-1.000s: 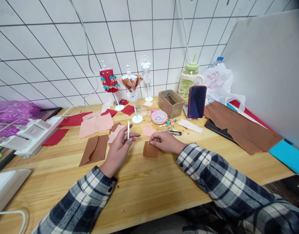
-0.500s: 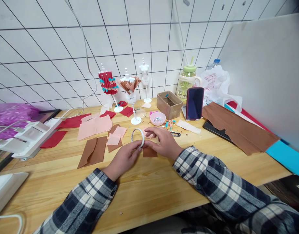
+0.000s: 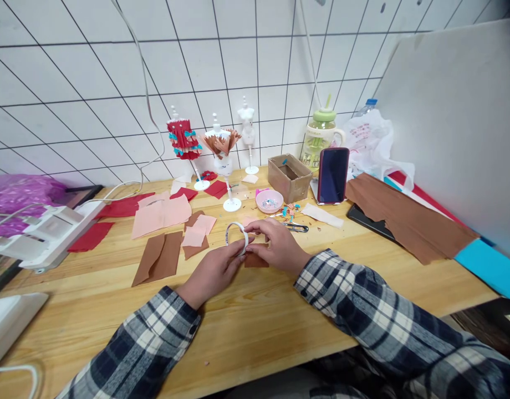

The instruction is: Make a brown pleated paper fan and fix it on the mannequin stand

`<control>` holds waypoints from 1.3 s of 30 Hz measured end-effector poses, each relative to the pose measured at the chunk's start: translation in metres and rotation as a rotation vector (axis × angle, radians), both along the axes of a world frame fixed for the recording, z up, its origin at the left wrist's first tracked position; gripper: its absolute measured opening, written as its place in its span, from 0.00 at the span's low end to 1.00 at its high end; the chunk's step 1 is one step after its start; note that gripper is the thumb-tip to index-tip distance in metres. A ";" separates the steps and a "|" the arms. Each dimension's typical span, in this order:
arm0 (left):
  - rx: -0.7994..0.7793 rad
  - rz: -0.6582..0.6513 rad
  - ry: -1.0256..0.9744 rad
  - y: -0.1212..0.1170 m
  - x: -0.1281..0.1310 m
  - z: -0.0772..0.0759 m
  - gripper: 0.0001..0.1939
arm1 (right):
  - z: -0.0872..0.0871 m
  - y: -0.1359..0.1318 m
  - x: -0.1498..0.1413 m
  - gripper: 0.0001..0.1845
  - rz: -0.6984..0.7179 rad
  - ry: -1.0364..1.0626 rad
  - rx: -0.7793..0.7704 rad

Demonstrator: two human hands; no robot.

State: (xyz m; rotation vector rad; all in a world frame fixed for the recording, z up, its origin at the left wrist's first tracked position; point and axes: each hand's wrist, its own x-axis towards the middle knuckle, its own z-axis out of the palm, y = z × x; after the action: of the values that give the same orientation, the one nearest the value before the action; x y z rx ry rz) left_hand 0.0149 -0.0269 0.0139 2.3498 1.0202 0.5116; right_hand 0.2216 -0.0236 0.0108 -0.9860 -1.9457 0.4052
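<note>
A thin white roll of tape point(image 3: 245, 239) stands on edge between my hands, with print on its inner ring. My left hand point(image 3: 211, 272) is closed on its lower side, thumb and fingers pinching it. The fingers of my right hand point(image 3: 280, 245) are closed at the tape's right edge; whether a tape end lies between them is too small to see. Below them a small brown paper square point(image 3: 256, 261) lies on the table, partly covered by my right hand. Small pink paper pieces point(image 3: 199, 231) lie over brown paper left of the roll.
Three mini dress forms point(image 3: 232, 204) stand at the back, two dressed in paper. A pink bowl point(image 3: 269, 200), cardboard box point(image 3: 294, 191), thread snips point(image 3: 295, 228) and upright phone point(image 3: 333, 176) are beyond my right hand. Folded brown paper point(image 3: 157, 260) lies left, a power strip point(image 3: 55, 235) farther left.
My left hand has brought the tape roll right and turned it so its ring shows. My right hand has left the brown square's top edge and come to the roll.
</note>
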 end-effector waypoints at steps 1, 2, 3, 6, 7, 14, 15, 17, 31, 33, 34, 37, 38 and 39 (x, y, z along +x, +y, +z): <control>-0.003 0.009 0.003 0.000 0.000 0.000 0.23 | 0.000 0.000 0.000 0.16 0.000 0.000 -0.011; -0.011 0.019 0.003 0.000 -0.001 -0.001 0.24 | 0.000 0.000 -0.001 0.13 0.006 -0.004 -0.022; -0.020 0.029 -0.002 0.000 -0.001 -0.001 0.24 | 0.000 -0.001 -0.001 0.09 0.016 -0.011 -0.029; -0.052 0.077 -0.042 0.001 -0.002 -0.001 0.25 | 0.000 -0.003 -0.003 0.05 0.060 -0.031 -0.032; -0.072 0.088 -0.062 0.001 -0.002 -0.001 0.25 | 0.001 -0.004 -0.004 0.06 0.075 -0.037 -0.031; -0.355 -0.039 -0.368 -0.006 0.007 -0.002 0.34 | 0.003 -0.008 -0.006 0.15 0.099 0.000 -0.020; -0.358 -0.038 -0.382 -0.006 0.008 -0.003 0.34 | 0.003 -0.008 -0.005 0.15 0.094 0.008 -0.008; -0.311 0.017 -0.372 -0.005 0.009 -0.003 0.30 | 0.003 -0.008 -0.005 0.14 0.083 0.005 0.018; -0.125 0.048 -0.241 -0.008 0.008 0.009 0.19 | 0.005 -0.009 -0.007 0.15 0.026 -0.021 0.099; -0.145 0.059 -0.251 -0.009 0.009 0.007 0.20 | 0.005 -0.009 -0.007 0.14 0.024 -0.026 0.105; -0.157 0.065 -0.253 -0.009 0.009 0.006 0.20 | 0.004 -0.009 -0.007 0.14 0.024 -0.033 0.111; -0.183 0.062 -0.248 -0.007 0.009 0.003 0.19 | 0.004 -0.010 -0.007 0.14 0.015 -0.045 0.111; -0.186 0.061 -0.239 -0.007 0.008 0.002 0.18 | 0.004 -0.011 -0.007 0.15 0.013 -0.050 0.106; -0.184 0.062 -0.229 -0.006 0.008 0.001 0.17 | 0.004 -0.011 -0.008 0.15 0.012 -0.056 0.101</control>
State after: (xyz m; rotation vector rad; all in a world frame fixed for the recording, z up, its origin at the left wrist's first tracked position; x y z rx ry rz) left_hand 0.0225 -0.0331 0.0147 2.0502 0.9908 0.6639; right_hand 0.2139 -0.0344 0.0148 -0.9293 -2.0033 0.2857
